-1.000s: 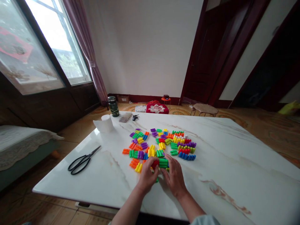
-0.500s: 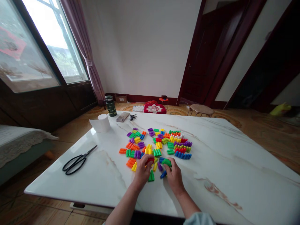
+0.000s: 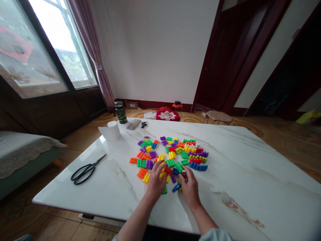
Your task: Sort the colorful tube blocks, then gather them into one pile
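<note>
Several bright plastic toy blocks, each like short tubes joined side by side, lie spread on the table around my hands. My left hand (image 3: pixel 156 180) is open over the near blocks, fingers apart, with a red block (image 3: pixel 168 170) just beyond its fingertips. My right hand (image 3: pixel 190 185) is open too, its thumb and index finger parted. Close to that index fingertip lies a green block (image 3: pixel 179 167), and beside it a dark blue block (image 3: pixel 176 171). Another blue block (image 3: pixel 176 187) rests nearer me, left of the right hand. Some blocks under the left hand are partly hidden.
Rows of upright-knobbed blocks (image 3: pixel 198 166) sit right of the pile. Black-handled scissors (image 3: pixel 86 170) lie at left. Farther back are a paper roll (image 3: pixel 113 131), a green flask (image 3: pixel 120 113), a blurred flat item (image 3: pixel 133 124) and keys (image 3: pixel 143 125). The marble-patterned table (image 3: pixel 238 167) has a front edge near me.
The red and green blocks, held in my fingers earlier, now lie on the pile beyond my fingertips. Both hands have opened. The whole view has shifted slightly.
</note>
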The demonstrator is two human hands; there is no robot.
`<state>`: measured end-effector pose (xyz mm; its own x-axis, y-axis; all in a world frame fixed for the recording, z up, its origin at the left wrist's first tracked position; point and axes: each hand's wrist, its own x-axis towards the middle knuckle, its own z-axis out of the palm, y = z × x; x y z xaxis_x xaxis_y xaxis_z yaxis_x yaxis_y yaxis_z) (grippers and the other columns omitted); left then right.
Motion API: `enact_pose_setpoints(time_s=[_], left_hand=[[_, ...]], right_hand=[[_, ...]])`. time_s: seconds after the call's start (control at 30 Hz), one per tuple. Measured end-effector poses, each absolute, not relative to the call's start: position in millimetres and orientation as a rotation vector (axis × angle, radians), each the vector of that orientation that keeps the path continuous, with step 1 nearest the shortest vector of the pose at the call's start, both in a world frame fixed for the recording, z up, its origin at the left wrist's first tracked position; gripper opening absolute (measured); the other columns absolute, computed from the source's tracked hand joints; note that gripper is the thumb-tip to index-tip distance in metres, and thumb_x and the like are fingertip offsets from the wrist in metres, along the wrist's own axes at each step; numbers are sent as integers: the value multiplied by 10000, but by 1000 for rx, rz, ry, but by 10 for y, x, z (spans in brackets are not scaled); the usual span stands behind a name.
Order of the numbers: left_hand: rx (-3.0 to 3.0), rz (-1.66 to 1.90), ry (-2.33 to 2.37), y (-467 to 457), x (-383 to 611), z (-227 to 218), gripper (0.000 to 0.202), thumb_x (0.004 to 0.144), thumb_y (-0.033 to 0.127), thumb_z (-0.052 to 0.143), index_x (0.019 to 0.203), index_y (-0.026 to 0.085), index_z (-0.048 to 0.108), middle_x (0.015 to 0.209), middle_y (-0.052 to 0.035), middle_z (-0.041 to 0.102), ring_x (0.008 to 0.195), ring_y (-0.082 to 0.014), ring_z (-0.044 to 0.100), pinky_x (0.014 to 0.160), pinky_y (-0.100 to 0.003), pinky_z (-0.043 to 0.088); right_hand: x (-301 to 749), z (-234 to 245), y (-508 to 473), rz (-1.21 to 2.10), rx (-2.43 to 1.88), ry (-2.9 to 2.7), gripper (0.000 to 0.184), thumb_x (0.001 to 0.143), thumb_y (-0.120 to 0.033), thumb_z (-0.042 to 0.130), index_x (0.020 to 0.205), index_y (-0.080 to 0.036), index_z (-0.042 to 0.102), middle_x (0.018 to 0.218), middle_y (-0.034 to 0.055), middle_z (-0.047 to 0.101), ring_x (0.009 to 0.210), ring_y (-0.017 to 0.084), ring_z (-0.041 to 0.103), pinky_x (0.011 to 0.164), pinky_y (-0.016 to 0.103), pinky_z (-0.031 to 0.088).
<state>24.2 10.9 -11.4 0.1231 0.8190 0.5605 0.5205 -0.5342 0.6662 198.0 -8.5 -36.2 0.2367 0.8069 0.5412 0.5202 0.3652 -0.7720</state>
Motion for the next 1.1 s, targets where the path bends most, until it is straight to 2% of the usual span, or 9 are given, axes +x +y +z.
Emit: enact_pose_setpoints(time_s=[0.07,0.17,0.23,0.43,0.6,0.77,0.9,1.0,1.1], left_hand=[[2159,1310,1374,87,260,-113,401,842,119,535,1217,245,598,1357,-111,545,1285,-274,505,1025,-493,476],[2297,1143,1458,58,292,-103,472,783,192,647,1250,245,607,1438,-132,488,1357,-359,413,1078,-593,390],[2360,1016,1449,44,305,-88,519,750,205,681,1262,261,612,1434,-115,508,1361,-378,403,1087,-608,372],[2368,923,1283,8,300,15,444,766,125,630,1184,272,659,1211,-52,677,1198,-289,551,999,-479,485],[2344,940,1232,-23,315,103,269,785,187,684,1042,262,701,1055,-53,714,1017,-260,601,874,-423,523],[2295,1027,1201,62,257,110,366,773,316,738,1131,265,677,1217,-79,651,1140,-277,573,959,-437,497],[2217,1097,1502,296,87,151,259,877,250,584,1123,237,667,1176,-98,650,1099,-256,600,928,-416,499],[2226,906,1830,493,1,224,286,821,207,618,1101,197,678,1095,-125,672,1063,-291,603,909,-431,479],[2256,631,1983,623,26,285,287,786,259,656,1057,179,706,1023,-146,691,1063,-338,588,860,-432,469]], right_hand=[[1984,-366,-81,291,-1273,-1444,335,904,-218,457,1221,-205,566,1173,105,624,895,195,659,797,395,591],[1994,-381,-67,193,-1290,-1513,314,883,-186,476,1179,-205,581,1213,115,609,1109,246,596,951,478,529],[1997,-388,-59,147,-1314,-1570,304,873,-186,507,1164,-200,593,1219,122,610,1177,266,552,1007,509,486],[1989,-374,-69,133,-1359,-1669,229,857,-189,549,1073,-205,625,1213,122,611,1153,274,552,990,499,494],[1992,-402,-56,109,-1336,-1654,327,849,-188,539,1174,-203,578,1230,135,606,1171,288,548,986,522,488],[2009,-441,-24,105,-1345,-1661,299,866,-211,529,1159,-209,589,1234,126,606,1175,282,543,984,515,486],[2004,-439,-15,94,-1358,-1664,271,852,-222,540,1114,-212,612,1223,119,609,1153,282,552,967,503,494],[1997,-439,-12,80,-1375,-1664,254,839,-213,550,1083,-213,620,1215,115,610,1145,279,553,967,496,492],[1992,-438,-9,77,-1380,-1674,245,836,-203,556,1072,-208,621,1214,117,609,1145,277,553,971,494,491]])
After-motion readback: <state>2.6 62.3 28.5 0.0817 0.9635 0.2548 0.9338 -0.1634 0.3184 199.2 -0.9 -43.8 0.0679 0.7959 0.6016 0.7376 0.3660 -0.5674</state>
